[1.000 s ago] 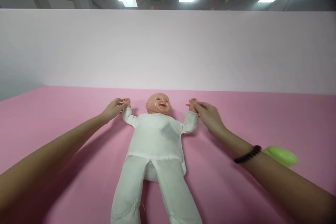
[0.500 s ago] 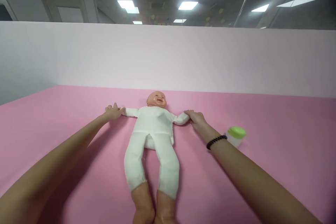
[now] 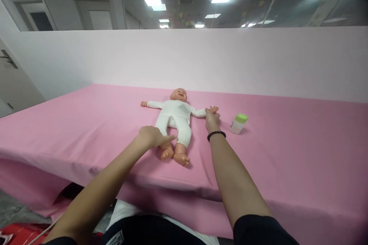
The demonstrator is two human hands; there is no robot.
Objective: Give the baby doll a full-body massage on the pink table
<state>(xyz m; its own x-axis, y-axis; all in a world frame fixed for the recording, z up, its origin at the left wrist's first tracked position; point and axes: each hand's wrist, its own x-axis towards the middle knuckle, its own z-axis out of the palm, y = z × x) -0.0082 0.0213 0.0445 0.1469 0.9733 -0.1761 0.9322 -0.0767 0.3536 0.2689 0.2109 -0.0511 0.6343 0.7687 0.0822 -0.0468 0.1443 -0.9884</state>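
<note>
A baby doll point(image 3: 176, 111) in a white suit lies on its back on a pink-covered table point(image 3: 287, 141), head toward the wall, arms spread. My right hand point(image 3: 212, 118), with a black coiled band on the wrist, closes around the doll's wrist on the right side; the doll's small hand sticks out past my fingers. My left hand point(image 3: 152, 136) is over the doll's lower leg on the left, thumb stretched out toward the other leg. Its other fingers are mostly hidden. The doll's far left arm rests free on the cover.
A translucent bottle point(image 3: 238, 125) with a green cap stands tilted-looking to the right of my right hand. A white wall point(image 3: 230, 61) with a window above borders the table's back. A door point(image 3: 11, 72) is at the left. Something red point(image 3: 21, 233) lies low at the bottom left.
My left hand has let go of the doll's left-side hand and moved down to its leg. My right hand still holds the other arm. The view has drawn back, showing the table's front edge.
</note>
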